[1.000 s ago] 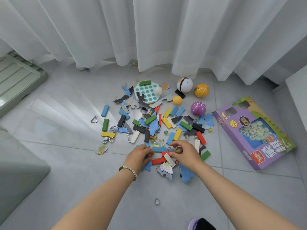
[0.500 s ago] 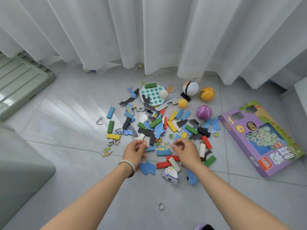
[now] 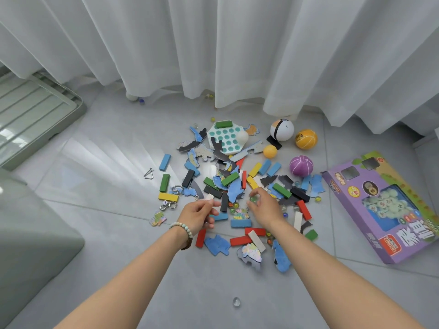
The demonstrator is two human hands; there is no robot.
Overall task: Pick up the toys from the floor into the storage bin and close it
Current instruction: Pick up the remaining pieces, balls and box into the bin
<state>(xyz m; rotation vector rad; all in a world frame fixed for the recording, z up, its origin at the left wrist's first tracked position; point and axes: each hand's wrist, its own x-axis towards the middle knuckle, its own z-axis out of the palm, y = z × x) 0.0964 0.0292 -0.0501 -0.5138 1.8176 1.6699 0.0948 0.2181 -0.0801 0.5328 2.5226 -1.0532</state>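
A heap of toys lies on the grey tiled floor: coloured wooden blocks such as a green block (image 3: 230, 178), blue and grey puzzle pieces (image 3: 216, 244), small marbles and a white board with teal holes (image 3: 226, 137). My left hand (image 3: 198, 216) hovers over the near side of the heap, fingertips pinched on a white block (image 3: 210, 197). My right hand (image 3: 264, 208) is beside it, thumb and fingers closed on a green marble (image 3: 253, 199). A grey-green ribbed bin part (image 3: 35, 119) sits at the far left.
A purple ball (image 3: 301, 165), orange ball (image 3: 306, 138), white ball (image 3: 282, 129) and small orange ball (image 3: 270, 151) lie behind the heap. A purple game box (image 3: 380, 210) lies on the right. A clear marble (image 3: 236, 302) sits near me. White curtains hang behind. A grey-green bulk (image 3: 28, 233) stands at left.
Both hands have moved from the near edge of the heap further in and lifted slightly. The left has closed on a white block and the right on a green marble.
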